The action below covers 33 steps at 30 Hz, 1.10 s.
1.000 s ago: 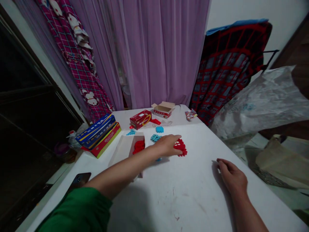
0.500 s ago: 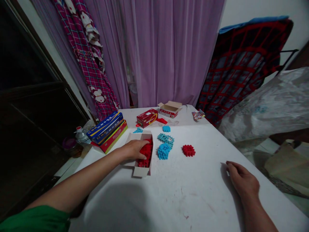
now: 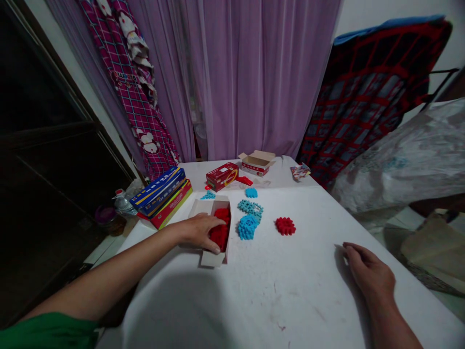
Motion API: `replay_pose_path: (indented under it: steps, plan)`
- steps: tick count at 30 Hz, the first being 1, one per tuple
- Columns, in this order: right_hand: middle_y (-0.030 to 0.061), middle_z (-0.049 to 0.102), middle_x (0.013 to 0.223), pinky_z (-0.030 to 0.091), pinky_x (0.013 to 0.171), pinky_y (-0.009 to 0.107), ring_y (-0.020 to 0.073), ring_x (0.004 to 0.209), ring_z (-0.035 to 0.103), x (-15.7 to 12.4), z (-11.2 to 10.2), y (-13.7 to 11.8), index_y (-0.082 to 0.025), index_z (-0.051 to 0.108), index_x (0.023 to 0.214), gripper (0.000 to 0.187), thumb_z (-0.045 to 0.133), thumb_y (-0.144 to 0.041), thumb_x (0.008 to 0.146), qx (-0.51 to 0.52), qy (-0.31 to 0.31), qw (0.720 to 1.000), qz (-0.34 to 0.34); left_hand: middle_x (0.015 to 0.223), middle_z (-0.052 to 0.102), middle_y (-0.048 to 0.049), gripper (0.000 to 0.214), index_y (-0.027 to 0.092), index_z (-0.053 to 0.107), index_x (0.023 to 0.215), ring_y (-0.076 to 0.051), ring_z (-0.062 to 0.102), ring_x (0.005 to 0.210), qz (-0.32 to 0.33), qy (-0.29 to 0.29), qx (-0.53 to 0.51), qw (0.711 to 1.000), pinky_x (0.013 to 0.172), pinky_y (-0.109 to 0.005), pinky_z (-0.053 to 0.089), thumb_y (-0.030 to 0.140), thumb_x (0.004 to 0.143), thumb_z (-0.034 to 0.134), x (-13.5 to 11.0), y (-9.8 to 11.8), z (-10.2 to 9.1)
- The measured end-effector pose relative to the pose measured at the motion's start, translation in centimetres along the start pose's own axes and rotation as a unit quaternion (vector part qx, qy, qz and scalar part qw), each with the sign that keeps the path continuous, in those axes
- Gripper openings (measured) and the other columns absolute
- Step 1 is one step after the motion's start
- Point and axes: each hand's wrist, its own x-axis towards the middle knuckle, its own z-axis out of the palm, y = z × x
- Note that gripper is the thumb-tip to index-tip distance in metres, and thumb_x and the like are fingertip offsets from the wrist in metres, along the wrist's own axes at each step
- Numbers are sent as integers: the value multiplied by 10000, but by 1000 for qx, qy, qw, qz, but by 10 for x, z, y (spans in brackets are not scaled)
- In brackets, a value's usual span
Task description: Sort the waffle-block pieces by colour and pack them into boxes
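Note:
My left hand (image 3: 201, 231) rests over an opened cardboard box (image 3: 213, 260) with red plastic building pieces (image 3: 222, 228) inside. Its thumb and fingers are spread apart at the pieces, and nothing is gripped. On the right, my right hand (image 3: 370, 271) lies on the white table (image 3: 290, 291), fingers curled in, with nothing seen in it. Between the hands sits a red block of joined pieces (image 3: 286, 226). Nearer the box are a light blue joined cluster (image 3: 247, 227) and a teal lattice of pieces (image 3: 250, 208).
Blue boxes (image 3: 160, 189) are stacked on a red-and-yellow box (image 3: 174, 206) at the table's left edge. Farther back stand a closed red box (image 3: 222, 176) and an open box (image 3: 255, 167). A crumpled wrapper (image 3: 300, 171) lies at the back right.
My left hand has shifted slightly within the box, its thumb now lower and farther from the fingers. The right hand stays in place on the table. The view has turned very slightly.

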Motion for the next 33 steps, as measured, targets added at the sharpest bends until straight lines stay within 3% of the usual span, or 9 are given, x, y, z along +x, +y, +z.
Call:
replay_pose_path:
  steps: [3, 7, 11, 14, 17, 20, 24, 28, 33]
  plan:
    - [48, 739, 812, 488, 780, 420, 295, 825, 658, 0, 0, 0, -238, 737, 872, 389, 560, -493, 638, 7, -6, 1000, -3, 1276, 627, -67, 609, 243, 536, 1328, -238, 550, 1153, 14, 11, 3, 1000, 971, -297, 395, 558, 811, 605, 3, -8, -1]
    - [45, 747, 838, 487, 787, 422, 302, 860, 656, 0, -1, 0, -252, 735, 845, 356, 558, -488, 646, 3, 4, 1000, -16, 1162, 691, -44, 330, 252, 655, 1167, -211, 602, 1076, 39, 37, 33, 998, 949, -298, 403, 374, 890, 521, 10, -10, 0]
    - [52, 751, 832, 490, 774, 423, 298, 846, 663, 1, 1, 1, -240, 742, 870, 389, 551, -498, 650, 2, 3, 1000, -17, 1022, 736, -18, 244, 280, 720, 991, -218, 629, 997, 26, 60, 75, 995, 945, -345, 410, 249, 866, 513, 14, 7, -6]
    - [58, 755, 785, 493, 733, 421, 299, 802, 669, 4, 4, 5, -228, 754, 851, 411, 554, -517, 638, 12, 13, 999, -34, 1026, 728, -30, 251, 284, 714, 1007, -235, 620, 1012, 10, 125, 88, 988, 951, -378, 415, 265, 871, 504, 26, 29, -15]
    - [60, 754, 756, 494, 718, 408, 290, 768, 675, 5, 6, 7, -220, 761, 854, 437, 549, -533, 635, 18, 15, 999, -43, 1118, 699, -43, 278, 274, 664, 1115, -248, 598, 1080, 47, 156, 83, 983, 981, -393, 411, 304, 878, 521, 59, 62, -17]
    - [67, 758, 790, 498, 738, 409, 285, 761, 678, 5, 5, 6, -212, 760, 882, 480, 546, -558, 626, 25, 5, 999, -32, 1234, 640, -94, 402, 219, 596, 1200, -272, 569, 1152, 90, 116, 66, 987, 989, -385, 426, 391, 836, 614, 108, 102, -5]
    - [75, 756, 801, 505, 739, 408, 285, 747, 676, 3, 3, 2, -204, 755, 888, 515, 536, -579, 612, 35, -7, 999, -19, 1385, 504, -147, 707, 189, 469, 1306, -305, 472, 1268, 43, 102, 50, 993, 1010, -390, 433, 387, 695, 767, 171, 141, 23]
    - [67, 751, 777, 502, 718, 409, 289, 743, 674, 3, 1, -1, -216, 756, 884, 511, 524, -586, 619, 19, -11, 1000, -16, 1336, 526, -147, 659, 185, 435, 1314, -281, 531, 1206, 6, 57, 25, 998, 954, -358, 482, 317, 729, 708, 204, 147, 43]
    - [62, 747, 743, 492, 684, 410, 293, 727, 672, 5, 1, 0, -224, 755, 880, 491, 530, -583, 632, 19, -15, 999, -25, 1268, 578, -140, 497, 193, 490, 1248, -268, 573, 1156, -5, 40, 33, 999, 927, -352, 499, 247, 775, 631, 215, 141, 48]
